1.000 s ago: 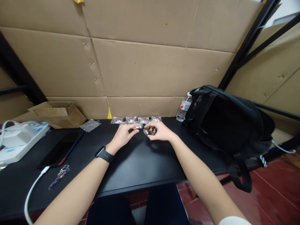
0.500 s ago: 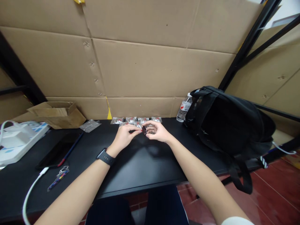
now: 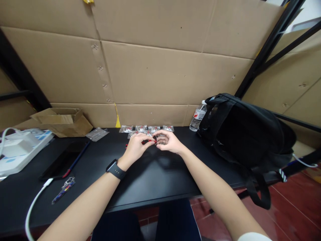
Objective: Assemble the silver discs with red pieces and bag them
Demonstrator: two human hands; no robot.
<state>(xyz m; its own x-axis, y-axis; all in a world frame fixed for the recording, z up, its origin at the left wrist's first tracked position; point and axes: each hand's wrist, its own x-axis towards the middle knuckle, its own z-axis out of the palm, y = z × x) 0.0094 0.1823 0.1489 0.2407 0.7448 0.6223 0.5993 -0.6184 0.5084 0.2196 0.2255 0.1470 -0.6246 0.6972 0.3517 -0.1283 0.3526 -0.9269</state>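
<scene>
Over the black tabletop (image 3: 150,180), my hands meet at a small dark round disc with a thin shiny rim (image 3: 155,138). My right hand (image 3: 170,142) curls around its edge, gripping it between thumb and fingers. A thin red piece (image 3: 150,142), perhaps a cord, is pinched in my left hand (image 3: 137,146) and reaches the disc. Another bit of red shows left of that hand. My fingers cover much of both items, so I cannot tell how they join. Just behind lie several clear packets (image 3: 154,129) with red bits inside.
On the left are a paper bag (image 3: 71,122), a flat clear packet (image 3: 97,134), a phone (image 3: 64,159), a keychain (image 3: 64,190) and a power strip (image 3: 30,149). A water bottle (image 3: 198,117) and a black backpack (image 3: 245,134) stand right. Cardboard (image 3: 155,77) walls the back.
The disc has turned and is now more covered by my fingers. My left hand has shifted slightly toward it, and more of the red piece shows. The camera view has moved a little.
</scene>
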